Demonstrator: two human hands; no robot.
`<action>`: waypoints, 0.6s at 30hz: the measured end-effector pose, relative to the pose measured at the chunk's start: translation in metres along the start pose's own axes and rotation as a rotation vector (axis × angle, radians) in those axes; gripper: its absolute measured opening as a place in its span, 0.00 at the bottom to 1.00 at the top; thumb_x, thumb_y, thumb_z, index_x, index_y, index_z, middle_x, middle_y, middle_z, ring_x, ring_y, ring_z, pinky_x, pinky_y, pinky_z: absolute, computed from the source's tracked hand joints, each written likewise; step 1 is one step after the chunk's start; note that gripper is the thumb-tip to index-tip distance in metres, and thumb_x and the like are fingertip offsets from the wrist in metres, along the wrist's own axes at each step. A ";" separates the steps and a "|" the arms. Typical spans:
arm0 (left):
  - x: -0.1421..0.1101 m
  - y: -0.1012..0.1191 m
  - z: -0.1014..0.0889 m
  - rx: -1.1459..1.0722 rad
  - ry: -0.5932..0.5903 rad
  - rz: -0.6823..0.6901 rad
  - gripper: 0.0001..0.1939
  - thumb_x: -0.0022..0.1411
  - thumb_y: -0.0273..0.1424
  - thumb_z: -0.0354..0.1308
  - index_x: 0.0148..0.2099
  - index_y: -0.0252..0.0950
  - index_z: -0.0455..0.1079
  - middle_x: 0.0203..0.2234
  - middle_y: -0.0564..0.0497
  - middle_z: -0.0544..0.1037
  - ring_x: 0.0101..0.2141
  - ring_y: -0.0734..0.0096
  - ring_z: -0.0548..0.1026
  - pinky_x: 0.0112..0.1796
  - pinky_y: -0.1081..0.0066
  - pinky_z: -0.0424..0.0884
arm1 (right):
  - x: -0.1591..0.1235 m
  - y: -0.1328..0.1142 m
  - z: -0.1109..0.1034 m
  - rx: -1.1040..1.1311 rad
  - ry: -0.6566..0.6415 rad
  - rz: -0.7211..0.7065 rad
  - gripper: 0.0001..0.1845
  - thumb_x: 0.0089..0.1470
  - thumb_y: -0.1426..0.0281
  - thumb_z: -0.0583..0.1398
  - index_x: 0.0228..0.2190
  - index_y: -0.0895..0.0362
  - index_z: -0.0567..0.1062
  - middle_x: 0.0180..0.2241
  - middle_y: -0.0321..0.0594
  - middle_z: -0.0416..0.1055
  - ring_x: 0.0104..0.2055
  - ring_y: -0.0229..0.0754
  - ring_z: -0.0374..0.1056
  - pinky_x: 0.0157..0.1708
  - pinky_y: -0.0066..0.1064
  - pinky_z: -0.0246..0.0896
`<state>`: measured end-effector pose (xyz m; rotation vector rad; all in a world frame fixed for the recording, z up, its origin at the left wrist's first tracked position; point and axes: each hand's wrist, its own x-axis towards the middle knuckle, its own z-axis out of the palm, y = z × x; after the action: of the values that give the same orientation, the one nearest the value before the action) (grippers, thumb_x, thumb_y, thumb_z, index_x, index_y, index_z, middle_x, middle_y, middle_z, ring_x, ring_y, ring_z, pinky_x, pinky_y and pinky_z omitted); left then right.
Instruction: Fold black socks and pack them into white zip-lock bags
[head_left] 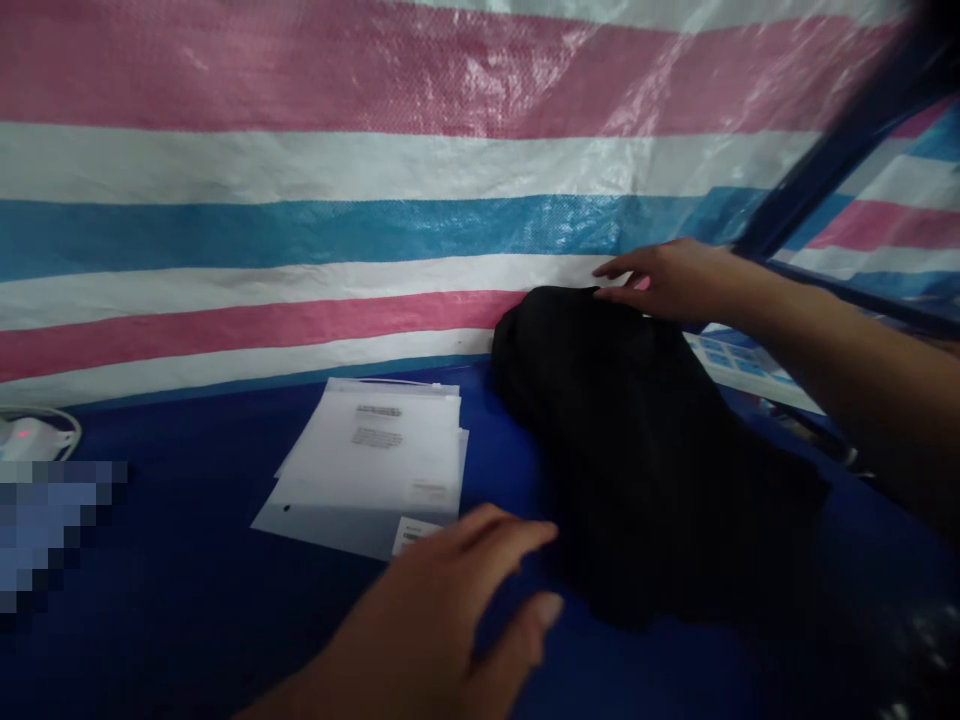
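Observation:
A black piece of cloth (pixel 637 430), perhaps a garment, lies heaped on a blue surface (pixel 187 560). At its far edge is my right hand (pixel 675 282), with fingers apart and the lower fingertips at the top fold of the cloth. My left hand (pixel 442 600) hovers low in the middle, its thumb and fingers spread and holding nothing. Just beyond it lie several frosted zip bags (pixel 375 455) with small print, overlapping in a stack. A white label (pixel 411 533) sits on their near corner, partly hidden behind my left hand.
Behind the surface hangs a striped plastic sheet (pixel 300 230) in red, white and blue. A dark blue post (pixel 817 150) slants at the right. A white device (pixel 34 437) with a red light and cable is at the left. A printed sheet (pixel 750 372) lies under my right forearm.

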<state>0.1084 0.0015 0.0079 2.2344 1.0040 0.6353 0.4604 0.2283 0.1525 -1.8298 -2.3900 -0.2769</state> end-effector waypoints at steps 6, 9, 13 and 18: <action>-0.036 -0.063 -0.049 0.588 0.225 -0.094 0.34 0.81 0.54 0.54 0.82 0.57 0.60 0.81 0.52 0.65 0.80 0.38 0.62 0.75 0.31 0.68 | -0.049 -0.072 0.036 0.202 0.090 -0.035 0.40 0.78 0.46 0.56 0.76 0.59 0.71 0.75 0.58 0.71 0.77 0.66 0.69 0.76 0.55 0.64; -0.045 -0.089 -0.046 0.656 0.156 -0.197 0.40 0.82 0.58 0.49 0.87 0.52 0.51 0.85 0.47 0.54 0.82 0.33 0.54 0.76 0.25 0.61 | -0.067 -0.101 0.088 0.152 -0.096 0.015 0.49 0.76 0.40 0.52 0.81 0.58 0.60 0.84 0.55 0.51 0.86 0.78 0.44 0.82 0.68 0.47; -0.050 -0.106 -0.051 0.649 0.108 -0.223 0.38 0.84 0.55 0.48 0.87 0.55 0.48 0.86 0.50 0.50 0.84 0.36 0.49 0.79 0.28 0.52 | -0.075 -0.103 0.127 0.108 -0.052 -0.016 0.51 0.76 0.36 0.46 0.83 0.54 0.55 0.85 0.51 0.47 0.87 0.78 0.39 0.83 0.71 0.42; -0.053 -0.113 -0.080 0.605 0.050 -0.165 0.34 0.84 0.53 0.50 0.85 0.58 0.55 0.85 0.53 0.53 0.83 0.43 0.53 0.80 0.35 0.51 | -0.072 -0.092 0.127 0.118 -0.023 -0.045 0.53 0.74 0.33 0.45 0.83 0.53 0.56 0.84 0.52 0.50 0.86 0.79 0.42 0.81 0.74 0.46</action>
<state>-0.0294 0.0462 -0.0227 2.6061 1.5476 0.3398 0.3922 0.1648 0.0074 -1.7391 -2.4098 -0.1172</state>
